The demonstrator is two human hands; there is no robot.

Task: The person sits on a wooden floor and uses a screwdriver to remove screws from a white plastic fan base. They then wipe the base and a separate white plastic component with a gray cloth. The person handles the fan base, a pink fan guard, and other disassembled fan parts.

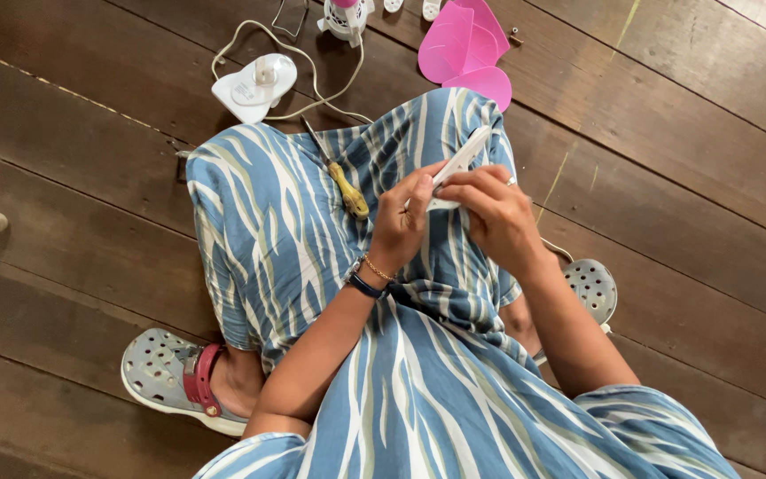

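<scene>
— White plastic, that long flat piece [459, 163] — who has it?

— Both hands do. The left hand [403, 222] is curled, its fingertips pinching the lower end of the piece, and the right hand [496, 215] closes over the same end from the other side, fingers bent around it. The upper end sticks out free, slanting up and away from the knuckles.

— Where is the piece against the lap?

— Just above the blue and white striped dress [312, 231], over the raised knee, not resting on the cloth as far as I can see.

— Anything else lying on the dress?

— A screwdriver [340, 182] with a yellow handle, just beside the left hand, its dark shaft pointing away from the body.

— And past the dress?

— On the dark wooden floor [73, 195] beyond the knee sits a white rounded base [253, 86] with a pale cord [330, 89] looping around it. Further out from the dress there is a small white body with a pink cap [346, 16], and near it pink fan blades [467, 49], touching the hem's far edge.

— The feet?

— One grey clog with a red strap [170, 377] shows on one side of the dress, another grey clog [592, 288] on the other, just behind the right forearm. A bracelet and a dark band [368, 279] sit on the left wrist.
</scene>
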